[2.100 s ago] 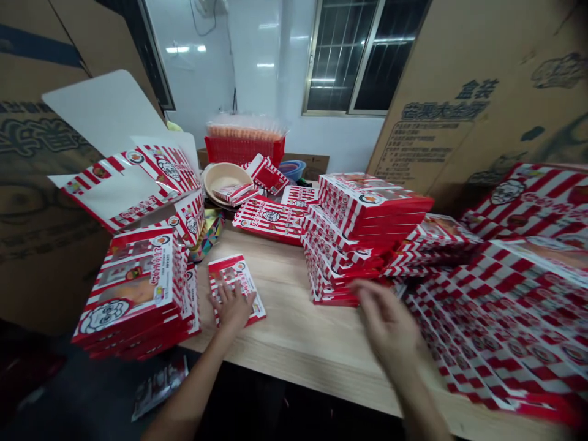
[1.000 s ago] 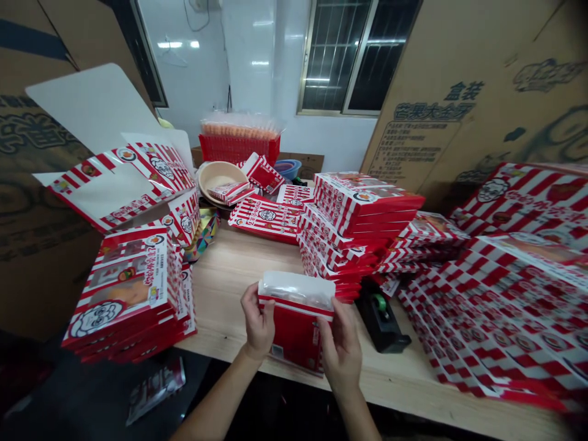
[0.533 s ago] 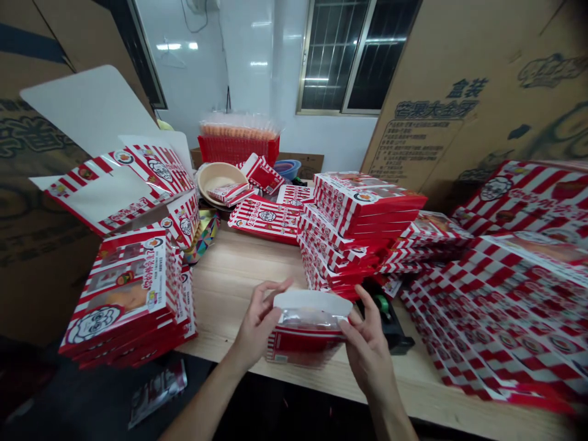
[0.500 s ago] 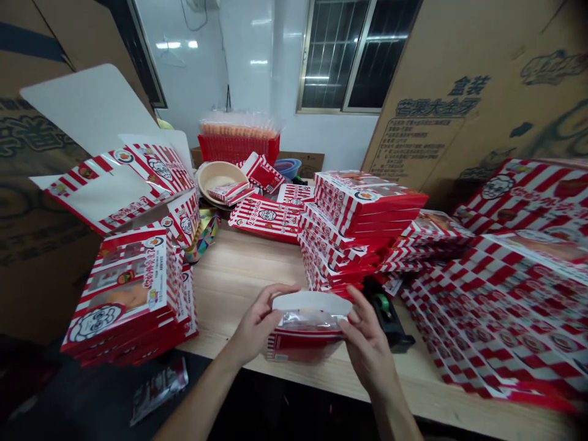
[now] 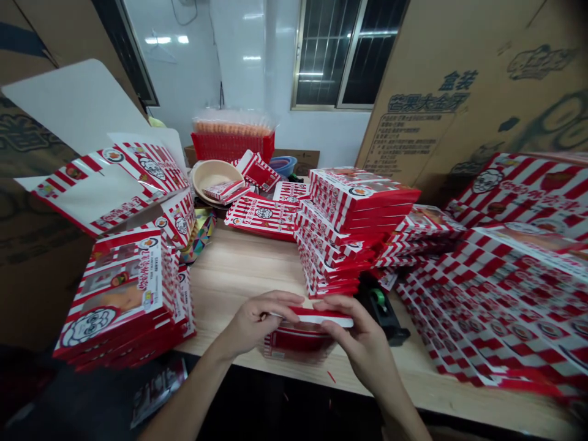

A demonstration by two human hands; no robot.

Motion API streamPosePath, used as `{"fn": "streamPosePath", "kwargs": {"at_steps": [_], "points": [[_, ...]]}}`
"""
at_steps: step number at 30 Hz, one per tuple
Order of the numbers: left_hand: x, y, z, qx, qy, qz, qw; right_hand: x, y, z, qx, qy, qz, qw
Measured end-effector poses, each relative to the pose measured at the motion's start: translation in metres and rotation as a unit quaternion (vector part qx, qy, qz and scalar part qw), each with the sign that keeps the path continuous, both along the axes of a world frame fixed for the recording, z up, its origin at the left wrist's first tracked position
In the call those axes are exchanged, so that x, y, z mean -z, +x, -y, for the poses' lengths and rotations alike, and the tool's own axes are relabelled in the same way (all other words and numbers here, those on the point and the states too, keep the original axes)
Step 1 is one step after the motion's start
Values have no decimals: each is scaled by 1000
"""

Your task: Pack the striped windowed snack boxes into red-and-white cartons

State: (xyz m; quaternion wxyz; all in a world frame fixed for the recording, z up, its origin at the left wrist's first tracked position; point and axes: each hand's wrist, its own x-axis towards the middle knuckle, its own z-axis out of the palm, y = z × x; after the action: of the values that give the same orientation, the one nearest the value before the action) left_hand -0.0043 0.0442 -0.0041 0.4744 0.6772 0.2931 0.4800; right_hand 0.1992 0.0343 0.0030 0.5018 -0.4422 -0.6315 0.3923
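Dim, cool indoor light

White glare streaks on wall (image 5: 239,82); paler ones across dark window (image 5: 326,70). Near-black shadow below tabletop (image 5: 229,263). Held box (image 5: 301,341) blurred along its lower front. Wide-angle stretch at right-hand stack (image 5: 487,312), soft near edge.

Pale wood-grain counter (image 5: 239,263). On it, right of middle: stepped stack of red-white striped window boxes (image 5: 342,229); black tape dispenser (image 5: 388,315), green inside, just beside it. Larger box stack (image 5: 487,312) at right. Farther back: flat striped carton (image 5: 263,215); left of that, multicolour triangle-patterned package (image 5: 204,231). Left box pile (image 5: 114,288): footing unclear.
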Motion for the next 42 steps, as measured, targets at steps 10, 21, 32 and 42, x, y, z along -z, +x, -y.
{"fn": "streamPosePath", "kwargs": {"at_steps": [10, 21, 32, 42], "points": [[-4, -6, 1, 23, 1, -52, 998, 5, 2, -9, -14, 27, 34, 999], [-2, -18, 3, 18, 8, -81, 997, 14, 18, -21, -163, 11, -38, 986], [9, -19, 19, -36, 247, -179, 952, 19, 22, -13, -148, 121, 51, 980], [26, 4, 18, -162, 244, -128, 948, 37, 34, 4, 6, 109, 99, 989]]}}
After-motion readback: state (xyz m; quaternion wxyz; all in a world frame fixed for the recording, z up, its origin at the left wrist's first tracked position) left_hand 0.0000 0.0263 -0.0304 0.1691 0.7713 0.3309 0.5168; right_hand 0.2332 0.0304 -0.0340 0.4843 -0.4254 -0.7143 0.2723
